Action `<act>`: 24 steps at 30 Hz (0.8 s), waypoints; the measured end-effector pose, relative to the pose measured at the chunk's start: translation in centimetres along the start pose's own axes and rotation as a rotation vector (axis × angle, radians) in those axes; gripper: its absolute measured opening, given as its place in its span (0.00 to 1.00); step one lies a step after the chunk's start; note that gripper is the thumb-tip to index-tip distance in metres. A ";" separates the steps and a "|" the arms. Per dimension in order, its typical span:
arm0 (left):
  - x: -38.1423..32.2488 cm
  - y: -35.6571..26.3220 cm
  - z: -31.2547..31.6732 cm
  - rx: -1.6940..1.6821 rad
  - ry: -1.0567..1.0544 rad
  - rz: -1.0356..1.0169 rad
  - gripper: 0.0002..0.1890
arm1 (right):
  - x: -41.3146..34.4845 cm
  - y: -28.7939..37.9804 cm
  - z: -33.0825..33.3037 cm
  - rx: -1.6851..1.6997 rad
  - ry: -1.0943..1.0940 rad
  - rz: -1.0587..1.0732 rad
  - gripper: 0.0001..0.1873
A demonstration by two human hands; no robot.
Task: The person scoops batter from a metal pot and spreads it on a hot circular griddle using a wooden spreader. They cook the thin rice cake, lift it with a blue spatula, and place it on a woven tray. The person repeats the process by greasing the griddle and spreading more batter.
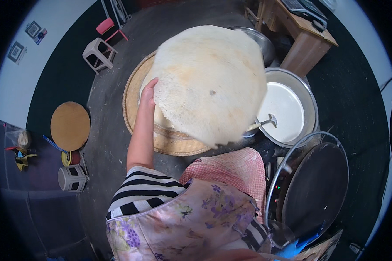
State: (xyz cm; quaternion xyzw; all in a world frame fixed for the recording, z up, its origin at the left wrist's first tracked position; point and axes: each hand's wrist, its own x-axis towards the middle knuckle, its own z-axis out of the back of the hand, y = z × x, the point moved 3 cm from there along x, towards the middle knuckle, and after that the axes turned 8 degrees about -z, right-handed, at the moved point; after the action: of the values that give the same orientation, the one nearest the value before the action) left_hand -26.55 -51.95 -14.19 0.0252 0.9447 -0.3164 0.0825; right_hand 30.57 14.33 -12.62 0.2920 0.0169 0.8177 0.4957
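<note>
A large, thin, pale round pancake (209, 75) with browned patches and a small hole spreads out in front of me. My left hand (148, 93) grips it at its left edge, thumb on the upper face. Below it is a round woven tray (183, 146), where more pale flatbread (162, 118) shows at the left; the rest is hidden by the held pancake. My right hand is out of view. To the right stands a round black griddle (315, 192) with a metal ring around it.
A metal pot (310, 98) of white batter (282, 104) holds a ladle (271, 121). Behind it are a metal basin (264, 47) and a wooden desk (307, 42). Plastic stools (99, 53) and a round board (70, 126) are at the left. A checked cloth (235, 163) lies before me.
</note>
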 end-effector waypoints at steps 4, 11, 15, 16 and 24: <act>1.3 -1.2 9.7 0.150 -0.298 -0.150 0.22 | 1.2 3.1 -1.6 0.059 0.097 -0.028 0.27; 1.5 0.8 21.4 0.389 -0.731 -0.340 0.19 | 1.4 5.9 -1.5 0.075 0.217 -0.124 0.26; 1.5 0.7 25.8 0.675 -0.882 -0.313 0.15 | 1.4 6.9 -2.1 0.077 0.256 -0.130 0.26; 1.6 0.5 26.3 0.761 -0.898 -0.289 0.12 | 1.5 7.2 -2.3 0.078 0.262 -0.126 0.26; 0.6 1.5 25.2 0.807 -1.127 -0.252 0.19 | 1.7 8.6 -3.0 0.094 0.317 -0.128 0.26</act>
State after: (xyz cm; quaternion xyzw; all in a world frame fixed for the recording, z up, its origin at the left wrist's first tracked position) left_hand -23.46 -65.88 -35.00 -0.2236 0.5627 -0.6142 0.5061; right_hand 21.59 12.11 -11.63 0.1808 0.1518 0.8185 0.5238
